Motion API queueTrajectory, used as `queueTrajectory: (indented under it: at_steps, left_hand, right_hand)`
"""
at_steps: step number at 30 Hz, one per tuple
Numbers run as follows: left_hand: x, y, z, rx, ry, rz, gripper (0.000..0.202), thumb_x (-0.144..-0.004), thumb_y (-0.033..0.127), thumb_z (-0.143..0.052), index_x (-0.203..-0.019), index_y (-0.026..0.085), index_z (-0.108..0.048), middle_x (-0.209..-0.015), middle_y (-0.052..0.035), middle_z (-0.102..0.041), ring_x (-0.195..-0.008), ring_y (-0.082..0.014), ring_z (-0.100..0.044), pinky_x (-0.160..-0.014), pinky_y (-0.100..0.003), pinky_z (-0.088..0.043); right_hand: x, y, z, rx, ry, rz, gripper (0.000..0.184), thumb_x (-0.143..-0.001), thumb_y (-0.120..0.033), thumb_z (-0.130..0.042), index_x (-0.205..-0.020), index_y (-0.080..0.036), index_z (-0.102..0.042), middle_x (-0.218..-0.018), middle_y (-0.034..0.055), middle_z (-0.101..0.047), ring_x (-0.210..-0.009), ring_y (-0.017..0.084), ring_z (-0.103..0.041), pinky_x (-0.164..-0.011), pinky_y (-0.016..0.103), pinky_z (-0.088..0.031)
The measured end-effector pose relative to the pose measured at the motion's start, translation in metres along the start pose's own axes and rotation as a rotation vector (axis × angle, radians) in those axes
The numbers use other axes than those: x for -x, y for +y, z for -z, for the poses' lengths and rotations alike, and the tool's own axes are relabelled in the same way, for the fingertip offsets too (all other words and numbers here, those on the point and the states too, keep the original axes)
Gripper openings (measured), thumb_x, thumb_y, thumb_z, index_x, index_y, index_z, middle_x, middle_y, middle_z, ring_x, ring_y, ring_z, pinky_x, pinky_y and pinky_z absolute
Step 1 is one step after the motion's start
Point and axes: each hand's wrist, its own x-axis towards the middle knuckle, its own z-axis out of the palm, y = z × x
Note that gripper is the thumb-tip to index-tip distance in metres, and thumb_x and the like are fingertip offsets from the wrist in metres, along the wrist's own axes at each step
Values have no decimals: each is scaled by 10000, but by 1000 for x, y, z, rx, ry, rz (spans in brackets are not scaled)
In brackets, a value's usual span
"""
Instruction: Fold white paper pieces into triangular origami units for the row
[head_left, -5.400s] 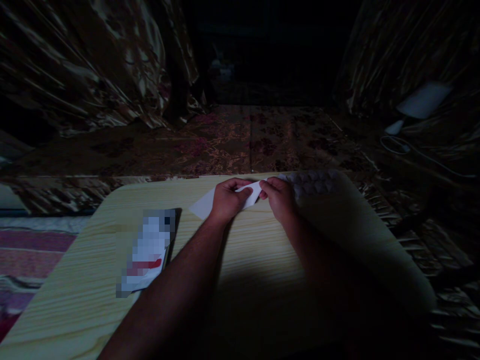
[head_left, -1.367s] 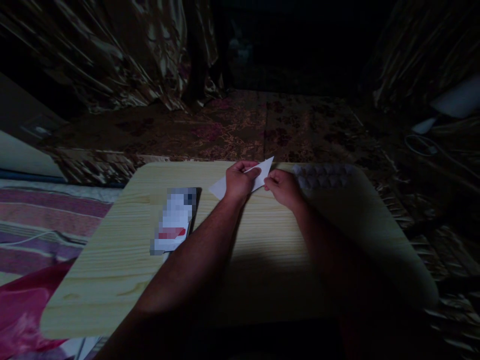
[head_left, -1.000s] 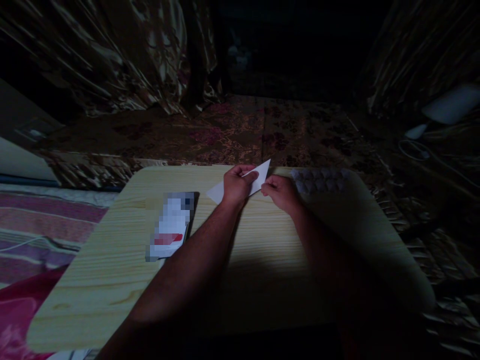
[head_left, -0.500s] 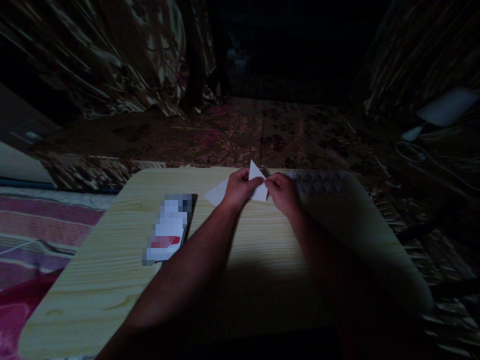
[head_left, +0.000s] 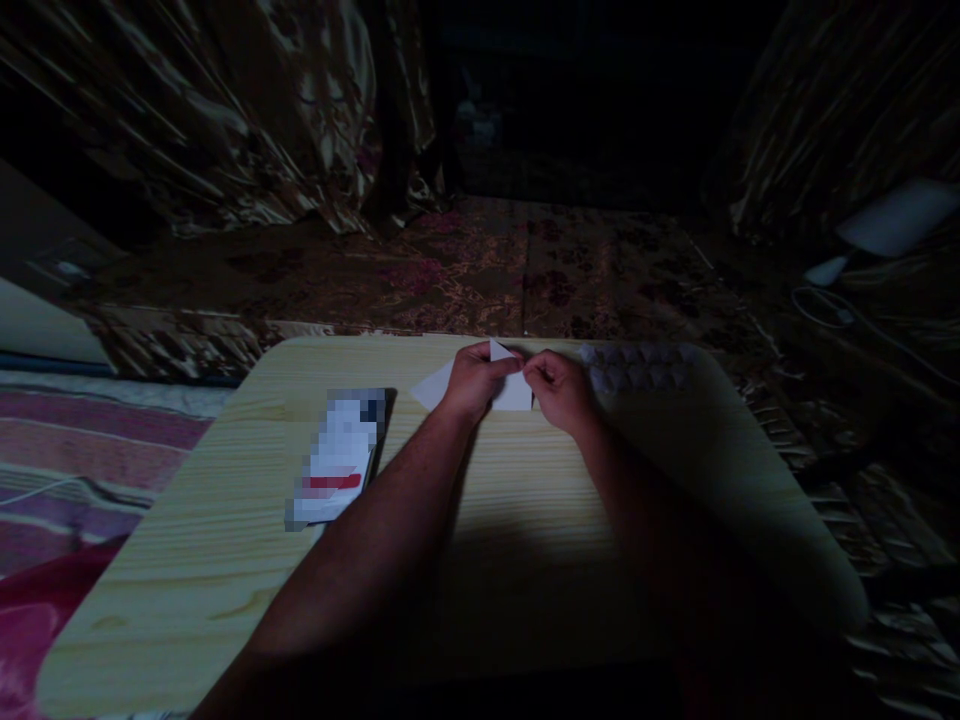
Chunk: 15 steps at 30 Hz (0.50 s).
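Near the far edge of the wooden table, a folded sheet of white paper [head_left: 511,393] is held between my two hands. My left hand [head_left: 474,381] grips it across the middle, thumb on top, and hides part of it. One pointed end sticks out to the left of that hand, and a small peak stands up above the thumb. My right hand [head_left: 559,388] pinches the paper's right edge between thumb and fingertips. Exactly how the layers lie under the fingers is hidden.
A pixelated box or packet [head_left: 337,455] with a red band lies on the table [head_left: 525,510] at the left. Behind my right hand sits a clear bumpy tray [head_left: 637,368]. Patterned cloth [head_left: 480,265] borders the far edge; a white lamp [head_left: 896,220] stands at the right.
The paper's upright peak has sunk lower and shifted slightly left. Both hands keep hold; the right hand has moved slightly left and down.
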Motion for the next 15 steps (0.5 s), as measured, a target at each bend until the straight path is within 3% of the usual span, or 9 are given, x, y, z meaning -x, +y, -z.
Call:
queueTrajectory:
  at_steps: [7, 11, 15]
  left_hand:
    - [-2, 1, 1, 90, 62, 16, 211, -512, 188, -830, -703, 149, -747, -634, -9, -695, -537, -129, -586, -556, -268, -447]
    - [-3, 3, 0, 180, 137, -24, 181, -502, 171, -813, -607, 161, -666, -633, 2, -671, -548, -101, -552, -563, -251, -429]
    - [-8, 5, 4, 221, 195, -63, 182, -541, 195, -786, -652, 168, -644, -656, 4, -641, -590, -101, -553, -608, -257, -444]
  right_hand:
    - [2, -6, 1, 11, 1, -16, 116, -811, -314, -560, -745, -222, -583, -629, -26, -560, -607, 137, -514, -556, 248, -382]
    - [2, -8, 2, 34, -1, -14, 112, -802, -302, -562, -729, -219, -581, -620, -28, -543, -606, 134, -504, -564, 248, -379]
    - [2, -7, 1, 38, -12, -27, 116, -789, -304, -568, -710, -218, -571, -604, -37, -519, -584, 126, -485, -548, 246, -360]
